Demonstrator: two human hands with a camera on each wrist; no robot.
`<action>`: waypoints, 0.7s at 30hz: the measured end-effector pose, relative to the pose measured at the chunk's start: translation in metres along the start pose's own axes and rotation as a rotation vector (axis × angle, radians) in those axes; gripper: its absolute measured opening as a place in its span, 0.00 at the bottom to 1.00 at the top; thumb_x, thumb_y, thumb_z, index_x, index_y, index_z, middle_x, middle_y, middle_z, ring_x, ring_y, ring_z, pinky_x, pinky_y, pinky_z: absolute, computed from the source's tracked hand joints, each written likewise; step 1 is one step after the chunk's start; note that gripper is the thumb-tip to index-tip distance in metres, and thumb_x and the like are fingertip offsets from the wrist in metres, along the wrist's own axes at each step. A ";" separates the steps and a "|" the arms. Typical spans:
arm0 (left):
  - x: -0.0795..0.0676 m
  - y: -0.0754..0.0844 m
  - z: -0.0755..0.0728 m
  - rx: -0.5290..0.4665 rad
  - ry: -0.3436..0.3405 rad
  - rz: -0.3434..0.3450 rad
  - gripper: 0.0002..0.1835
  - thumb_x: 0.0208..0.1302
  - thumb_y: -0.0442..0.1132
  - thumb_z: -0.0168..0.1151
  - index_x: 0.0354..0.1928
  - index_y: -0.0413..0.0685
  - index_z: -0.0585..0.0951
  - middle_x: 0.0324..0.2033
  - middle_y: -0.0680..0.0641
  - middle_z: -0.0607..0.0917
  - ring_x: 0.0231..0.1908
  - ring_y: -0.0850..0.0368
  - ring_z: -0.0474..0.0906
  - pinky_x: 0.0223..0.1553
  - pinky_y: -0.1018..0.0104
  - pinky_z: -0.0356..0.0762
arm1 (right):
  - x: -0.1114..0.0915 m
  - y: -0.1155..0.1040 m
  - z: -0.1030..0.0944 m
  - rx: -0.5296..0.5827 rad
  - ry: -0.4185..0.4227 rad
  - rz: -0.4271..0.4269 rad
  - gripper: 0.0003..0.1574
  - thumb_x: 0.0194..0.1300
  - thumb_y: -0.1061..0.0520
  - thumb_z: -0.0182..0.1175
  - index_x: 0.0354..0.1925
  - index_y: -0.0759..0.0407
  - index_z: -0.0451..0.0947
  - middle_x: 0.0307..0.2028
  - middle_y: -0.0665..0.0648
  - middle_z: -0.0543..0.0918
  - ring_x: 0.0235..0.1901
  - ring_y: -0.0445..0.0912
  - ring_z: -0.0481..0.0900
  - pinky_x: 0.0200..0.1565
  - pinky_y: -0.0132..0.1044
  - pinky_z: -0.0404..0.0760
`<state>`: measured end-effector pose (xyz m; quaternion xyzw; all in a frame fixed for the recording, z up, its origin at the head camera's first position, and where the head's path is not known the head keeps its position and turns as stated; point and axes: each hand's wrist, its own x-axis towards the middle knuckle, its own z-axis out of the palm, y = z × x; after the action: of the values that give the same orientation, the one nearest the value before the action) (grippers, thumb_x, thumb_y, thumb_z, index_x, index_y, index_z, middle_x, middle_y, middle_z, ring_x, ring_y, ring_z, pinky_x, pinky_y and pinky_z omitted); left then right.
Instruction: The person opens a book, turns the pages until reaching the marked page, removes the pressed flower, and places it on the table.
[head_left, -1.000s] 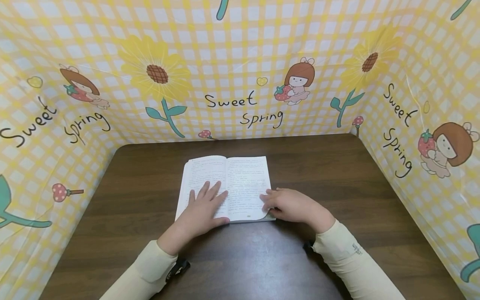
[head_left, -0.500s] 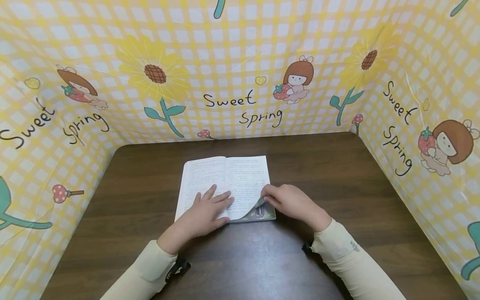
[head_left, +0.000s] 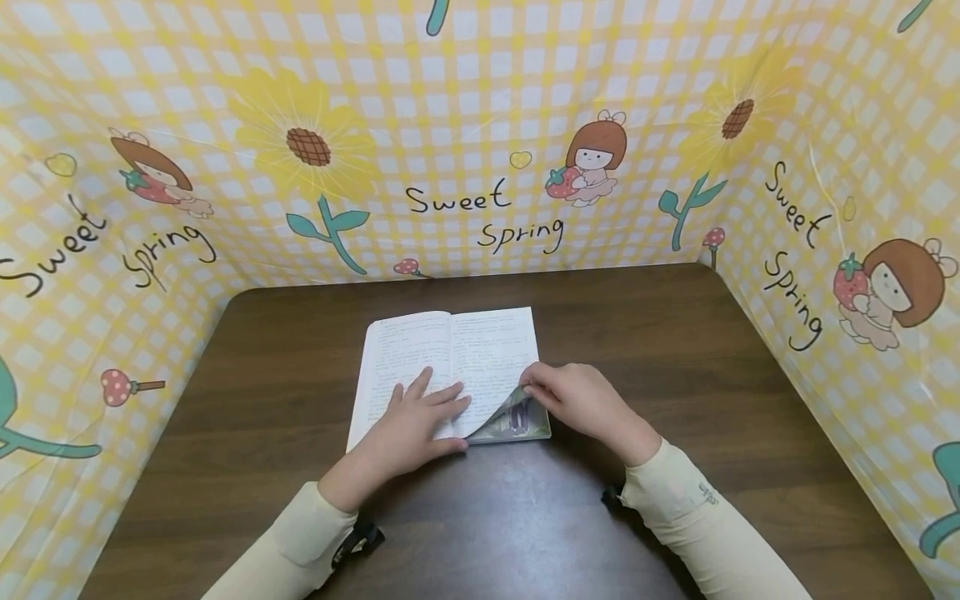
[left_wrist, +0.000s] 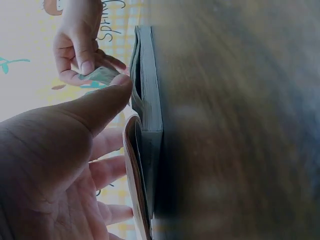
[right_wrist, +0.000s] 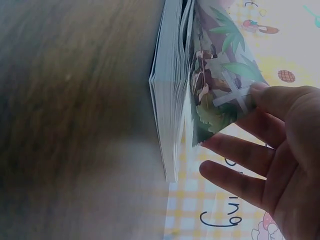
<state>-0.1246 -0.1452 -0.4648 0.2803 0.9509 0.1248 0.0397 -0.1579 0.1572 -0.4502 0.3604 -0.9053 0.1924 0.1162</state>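
An open book [head_left: 491, 346] with printed text lies on the table. My left hand [head_left: 412, 423] rests on its lower left page with spread fingers, fingertips reaching over the middle fold. At the lower right, my right hand [head_left: 588, 410] pinches the corner of a page and holds it lifted. The underside of that book page [right_wrist: 220, 70] carries a coloured picture with green leaves, plain in the right wrist view. Beneath it another coloured page [head_left: 517, 423] shows. In the left wrist view, the left thumb [left_wrist: 107, 102] lies along the book's lower edge.
The dark wooden table [head_left: 300, 333] extends around the book. A yellow checked cloth [head_left: 450, 100] with flower and cartoon prints stands as walls at the back and both sides. Dark straps [head_left: 358, 540] sit at both wrists, by the cream sleeves.
My right hand has gone from touching the right page's edge to pinching its lower corner and lifting it up and inward. My left hand has shifted slightly right, toward the fold.
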 end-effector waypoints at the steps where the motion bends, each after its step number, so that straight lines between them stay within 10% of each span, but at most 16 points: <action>1: 0.000 0.001 0.000 0.006 -0.005 -0.006 0.38 0.62 0.67 0.66 0.72 0.63 0.75 0.74 0.53 0.71 0.77 0.30 0.50 0.64 0.18 0.54 | 0.000 -0.001 -0.001 -0.006 0.005 0.000 0.05 0.72 0.52 0.65 0.46 0.46 0.82 0.30 0.40 0.85 0.22 0.33 0.72 0.31 0.34 0.79; 21: 0.000 0.005 0.000 -0.034 0.038 -0.054 0.26 0.72 0.59 0.61 0.68 0.61 0.80 0.71 0.53 0.75 0.77 0.33 0.53 0.65 0.21 0.55 | 0.002 -0.002 -0.008 0.066 0.260 0.061 0.15 0.64 0.48 0.73 0.47 0.51 0.85 0.42 0.48 0.90 0.41 0.44 0.88 0.43 0.42 0.85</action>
<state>-0.1222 -0.1415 -0.4638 0.2514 0.9565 0.1453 0.0298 -0.1573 0.1585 -0.4420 0.3083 -0.8864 0.2708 0.2144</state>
